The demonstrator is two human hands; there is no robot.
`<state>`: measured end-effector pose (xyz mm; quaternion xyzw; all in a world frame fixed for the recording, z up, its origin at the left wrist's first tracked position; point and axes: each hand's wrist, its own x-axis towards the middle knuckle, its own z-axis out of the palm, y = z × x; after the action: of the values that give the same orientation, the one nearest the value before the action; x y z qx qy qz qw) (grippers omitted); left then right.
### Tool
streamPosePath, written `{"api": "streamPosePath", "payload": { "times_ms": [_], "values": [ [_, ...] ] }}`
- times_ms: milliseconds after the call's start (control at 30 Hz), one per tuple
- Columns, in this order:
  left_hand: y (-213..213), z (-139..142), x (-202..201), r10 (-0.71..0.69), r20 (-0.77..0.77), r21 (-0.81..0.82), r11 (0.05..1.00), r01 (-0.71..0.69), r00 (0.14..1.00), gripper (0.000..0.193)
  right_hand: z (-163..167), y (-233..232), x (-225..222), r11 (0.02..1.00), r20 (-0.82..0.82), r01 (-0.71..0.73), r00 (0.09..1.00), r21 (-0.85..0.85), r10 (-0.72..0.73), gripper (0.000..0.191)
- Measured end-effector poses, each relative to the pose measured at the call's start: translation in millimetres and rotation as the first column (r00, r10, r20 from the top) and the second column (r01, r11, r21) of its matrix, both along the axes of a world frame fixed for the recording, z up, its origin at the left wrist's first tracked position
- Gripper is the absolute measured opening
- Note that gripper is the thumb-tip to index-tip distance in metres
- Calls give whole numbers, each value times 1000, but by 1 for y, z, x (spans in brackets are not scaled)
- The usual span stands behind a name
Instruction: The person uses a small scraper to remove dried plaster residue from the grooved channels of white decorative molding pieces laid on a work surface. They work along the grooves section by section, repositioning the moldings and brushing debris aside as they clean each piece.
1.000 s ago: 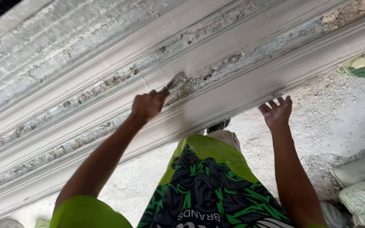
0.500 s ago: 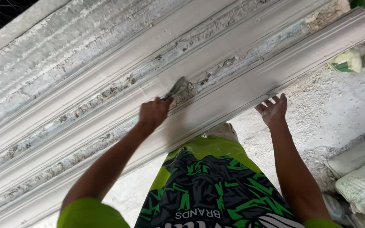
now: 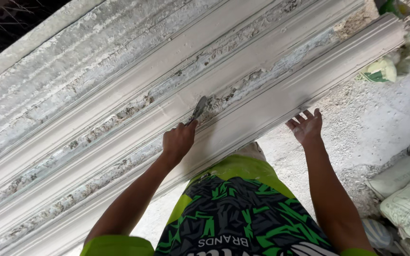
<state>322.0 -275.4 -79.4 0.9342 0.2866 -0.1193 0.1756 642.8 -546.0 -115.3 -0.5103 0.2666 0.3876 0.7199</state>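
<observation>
Left hand (image 3: 179, 141) slid scraper (image 3: 198, 109) further along moulding (image 3: 262, 109); right hand (image 3: 305, 127) spread open on edge.

Matt grey plaster moulding (image 3: 271, 102), smooth along the ridges, rough and crumbly in the grooves. Scraper (image 3: 198, 109) blade looks like dull metal. Floor (image 3: 376, 118) gritty and dusty; sacks (image 3: 406, 189) woven plastic.

L hand (image 3: 178, 141) grips scraper (image 3: 198, 109) w/ blade in crusty groove of moulding (image 3: 119, 102) — R hand (image 3: 305, 126) open, flat against its lower edge. Sacks (image 3: 406, 192) at right.
</observation>
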Motion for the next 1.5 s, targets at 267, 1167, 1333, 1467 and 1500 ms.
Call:
{"api": "streamPosePath", "payload": {
  "times_ms": [267,1167,1333,1467,1500],
  "values": [
    [-1,-16,0,-5,70,-16,1000,6,998,37,4,2,-2,999,20,-44,999,1,44,76],
    [-30,-25,56,87,175,14,996,-91,981,32,19,4,-6,996,10,17,1000,87,-18,74],
    [-30,-25,74,79,117,-49,996,-73,990,34,18,2,-1,996,3,23,1000,83,-23,75],
    [-29,-22,72,34,161,25,999,-38,986,40,14,-2,2,998,-4,15,1000,55,-15,77],
    [-29,-22,69,30,140,10,999,-32,990,39,13,-4,3,1000,-22,10,1000,24,-10,77]
  ]
}}
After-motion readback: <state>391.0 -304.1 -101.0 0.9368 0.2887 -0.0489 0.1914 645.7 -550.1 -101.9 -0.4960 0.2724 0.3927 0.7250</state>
